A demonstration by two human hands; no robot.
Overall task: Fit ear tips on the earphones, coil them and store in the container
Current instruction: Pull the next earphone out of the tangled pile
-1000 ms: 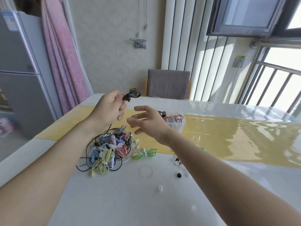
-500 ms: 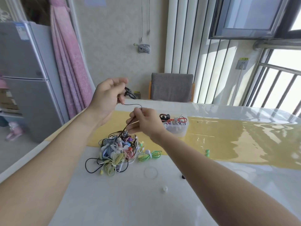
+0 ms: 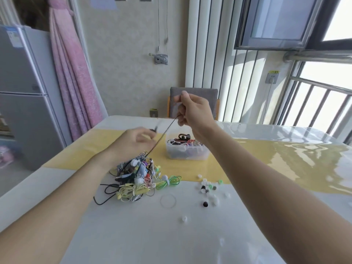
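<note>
— Right hand is up high, fingers pinched on a dark earphone cord, and the cord runs taut down into the tangled heap of earphones on the counter.

— And the left hand?

— Low over the heap, blurred. Something dark sits at its fingertips, maybe an earbud; I can't tell the grip.

— Risk?

— I'd say the snag. Pull harder and the whole heap may lift, or drag into the loose ear tips and scatter them.

— The container?

— Behind the heap, already holding coiled sets, under that raised wrist.
</note>
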